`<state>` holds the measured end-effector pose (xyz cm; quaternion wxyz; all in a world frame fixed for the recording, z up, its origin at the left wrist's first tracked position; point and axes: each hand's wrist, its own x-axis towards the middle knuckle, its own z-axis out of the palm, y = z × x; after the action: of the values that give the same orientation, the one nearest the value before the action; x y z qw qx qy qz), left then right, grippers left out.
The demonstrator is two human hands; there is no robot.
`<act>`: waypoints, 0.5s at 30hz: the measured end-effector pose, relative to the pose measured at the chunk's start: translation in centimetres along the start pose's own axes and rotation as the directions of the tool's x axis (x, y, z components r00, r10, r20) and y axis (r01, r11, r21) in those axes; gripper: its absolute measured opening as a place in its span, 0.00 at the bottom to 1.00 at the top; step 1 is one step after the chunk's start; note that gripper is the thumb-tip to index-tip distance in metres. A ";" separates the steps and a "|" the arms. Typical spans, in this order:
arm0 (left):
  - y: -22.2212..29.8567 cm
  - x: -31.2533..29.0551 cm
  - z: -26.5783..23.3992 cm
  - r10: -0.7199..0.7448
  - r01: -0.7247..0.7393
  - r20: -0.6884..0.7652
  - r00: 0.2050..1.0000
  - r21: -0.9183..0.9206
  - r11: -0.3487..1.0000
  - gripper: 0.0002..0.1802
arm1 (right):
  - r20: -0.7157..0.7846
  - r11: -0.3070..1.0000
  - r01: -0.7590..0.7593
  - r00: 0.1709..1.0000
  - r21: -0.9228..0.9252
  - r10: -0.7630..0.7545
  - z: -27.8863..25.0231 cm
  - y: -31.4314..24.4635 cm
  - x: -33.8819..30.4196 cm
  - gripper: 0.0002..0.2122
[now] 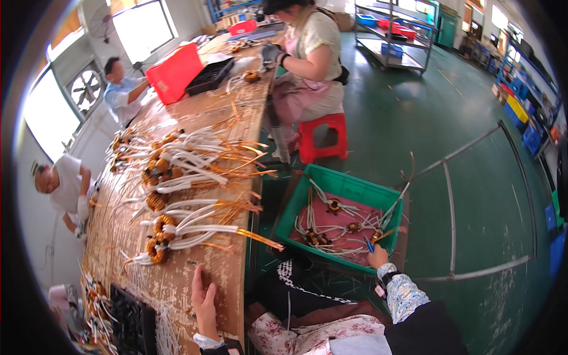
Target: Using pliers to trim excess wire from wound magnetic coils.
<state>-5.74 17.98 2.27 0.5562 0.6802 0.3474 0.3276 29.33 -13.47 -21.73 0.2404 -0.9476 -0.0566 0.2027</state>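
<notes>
Right hand down in a green bin beside a copper-wound coil, left hand spread over the table.

The right hand (378, 258) is closed on a slim blue object (370, 245), probably a tool, though it is too small here to be sure; its tip is by a coil (376, 235) with white leads, at the near right corner of the green bin (352, 186). More coils lie farther inside. The left hand (205, 299) has its fingers apart and holds nothing, at the table (229, 287), just short of a row of wound coils (156, 202) whose white leads end in bare copper. Beyond the bin, a co-worker (310, 59) sits on a red stool (322, 139).
</notes>
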 end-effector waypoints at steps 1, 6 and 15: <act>-0.3 -0.3 -0.1 -0.012 0.012 -0.004 1.000 0.153 0.988 0.32 | -0.018 0.999 -0.005 1.000 -0.036 0.004 0.6 2.4 -0.8 0.14; 1.6 -2.2 4.4 0.081 -0.193 0.196 0.977 0.660 0.727 0.34 | 0.018 0.999 0.035 0.999 0.011 -0.035 1.6 4.7 -1.6 0.13; 1.9 -1.4 5.3 0.109 -0.269 0.250 0.962 0.804 0.530 0.35 | 0.104 0.388 -0.147 0.986 0.910 0.131 7.1 -4.9 3.6 0.07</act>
<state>-1.86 13.72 3.12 0.1566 0.9204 0.3362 0.1238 29.61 -5.31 -26.37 0.7010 -0.6612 0.1409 0.2270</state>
